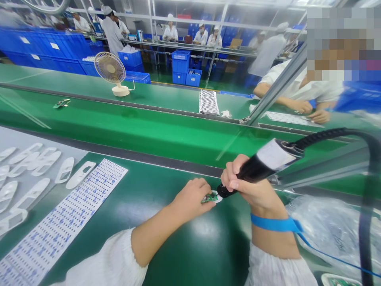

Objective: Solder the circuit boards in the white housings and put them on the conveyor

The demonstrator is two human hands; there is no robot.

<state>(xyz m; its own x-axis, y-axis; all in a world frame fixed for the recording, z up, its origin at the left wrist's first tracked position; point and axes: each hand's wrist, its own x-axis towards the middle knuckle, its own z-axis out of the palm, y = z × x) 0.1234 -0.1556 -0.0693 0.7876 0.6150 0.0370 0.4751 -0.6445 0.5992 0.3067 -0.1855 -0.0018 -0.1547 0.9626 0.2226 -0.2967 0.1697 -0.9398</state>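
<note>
My left hand (190,198) rests on the green table with its fingers pinched on a small green circuit board (209,197) that lies on a white piece. My right hand (248,184) is wrapped round a black electric screwdriver (262,165), whose tip points down at the board. A thick black cable (369,167) arcs from the tool's rear over to the right. A blue wrist strap (275,223) circles my right wrist.
White plastic shells (35,167) and a sheet of small labels (62,222) lie at the left. A clear plastic bag (330,230) sits at the right. A green conveyor belt (133,127) runs beyond, with a small fan (114,75). A co-worker's hands (309,109) work opposite.
</note>
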